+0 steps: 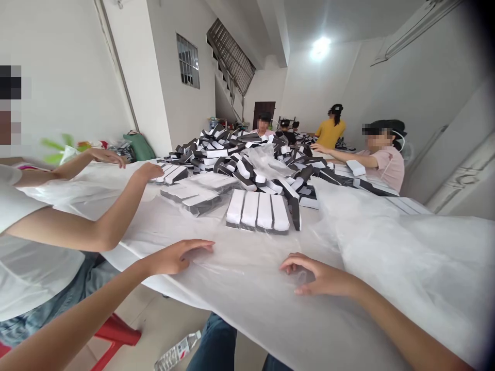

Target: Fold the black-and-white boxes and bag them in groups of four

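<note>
My left hand (176,257) is over the near part of the table, fingers stretched forward and thumb tucked below them. On the other side, my right hand (315,275) is open, its thumb apart from its bent fingers. Between them lies a thin clear plastic bag (243,257), flat on the white-covered table. Just beyond the bag stands a row of several white-topped, black-based blocks (258,211), side by side. To its left is a plastic-wrapped pack (199,190) of similar blocks. I see nothing held in either hand.
A large heap of black-and-white blocks (235,154) fills the table's far part. Bunched clear plastic (406,252) lies at the right. A person's arm (104,221) reaches in from the left; another person (386,159) sits at the right. A water bottle (178,353) lies below.
</note>
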Motion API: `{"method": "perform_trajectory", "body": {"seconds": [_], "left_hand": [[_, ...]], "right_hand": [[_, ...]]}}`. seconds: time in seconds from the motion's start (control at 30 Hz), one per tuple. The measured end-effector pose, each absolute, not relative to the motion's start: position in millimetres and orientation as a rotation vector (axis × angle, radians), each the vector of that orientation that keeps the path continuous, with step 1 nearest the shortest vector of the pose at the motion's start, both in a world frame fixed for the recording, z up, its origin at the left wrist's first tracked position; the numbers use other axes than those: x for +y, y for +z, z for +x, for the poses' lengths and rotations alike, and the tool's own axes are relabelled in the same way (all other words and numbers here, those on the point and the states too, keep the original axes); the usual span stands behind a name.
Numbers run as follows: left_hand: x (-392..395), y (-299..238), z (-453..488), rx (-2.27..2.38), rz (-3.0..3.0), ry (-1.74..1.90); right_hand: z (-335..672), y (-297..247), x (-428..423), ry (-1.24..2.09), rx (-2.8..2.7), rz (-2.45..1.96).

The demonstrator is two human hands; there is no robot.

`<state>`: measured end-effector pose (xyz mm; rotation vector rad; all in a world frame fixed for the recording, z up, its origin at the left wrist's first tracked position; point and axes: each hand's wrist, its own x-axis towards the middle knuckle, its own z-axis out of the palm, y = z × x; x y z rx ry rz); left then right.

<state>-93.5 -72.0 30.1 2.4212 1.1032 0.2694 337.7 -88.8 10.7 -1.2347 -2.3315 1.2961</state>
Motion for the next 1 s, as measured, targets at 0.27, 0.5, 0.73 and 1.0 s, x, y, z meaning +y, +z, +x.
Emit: {"method": "perform_trajectory", "body": {"seconds": [0.27, 0.5, 0.73, 1.0], "left_hand": [[-60.8, 16.8, -79.4, 1.144, 2.260, 0.460], [-52.5, 5.2, -63.4, 1.455, 2.125, 0.617], [-54.4, -5.9, -58.0, 1.670, 2.345, 0.595], [-53.2, -3.8, -62.5, 1.458, 2.598, 0.712]], "right_hand": [[323.3, -7.9, -86.7, 0.922, -2.063, -1.351], [324.7, -21.1, -79.7, 0.639, -1.931, -1.521], [317.9, -23.2, -83.6, 0.489, -2.013, -1.504], [316.2, -15.9, -82.3, 0.626, -1.890, -1.515]]}}
